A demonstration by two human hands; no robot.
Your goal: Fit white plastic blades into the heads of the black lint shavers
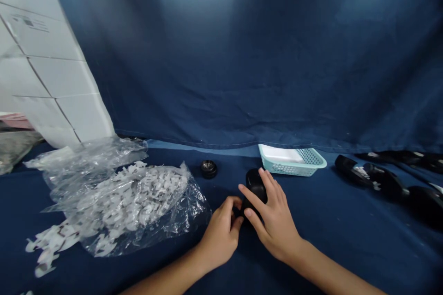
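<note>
Both hands are together at the middle of the view, clamped on a black rounded object (255, 187). The left hand (219, 235) curls around the object's lower left side, and the right hand (277, 221) spreads its fingers over the right side and front. The object stands just in front of the person, on a blue cloth-covered tabletop (321, 244). The hands hide much of its lower part, so its exact kind is hard to make out, though it looks smooth and dark.

Up and to the left of the hands, a small black round cup (208, 169) sits on the cloth with its shiny inside facing up. Further left lies a clear plastic bag (117, 198), crumpled and full of small white pieces. More of the white pieces (50, 246) lie in a loose spill on the cloth just beyond the bag's near left edge.

Beyond the hands and slightly to the right is a pale turquoise plastic basket (292, 161), with a white liner or sheet (278, 153) covering part of its inside. At the right side of the tabletop, a group of long black objects (370, 177) lies side by side, some with white bits on them. A dark blue cloth backdrop (242, 55) hangs behind everything, and stacked white cartons (48, 60) stand at the left, partly in front of it.
</note>
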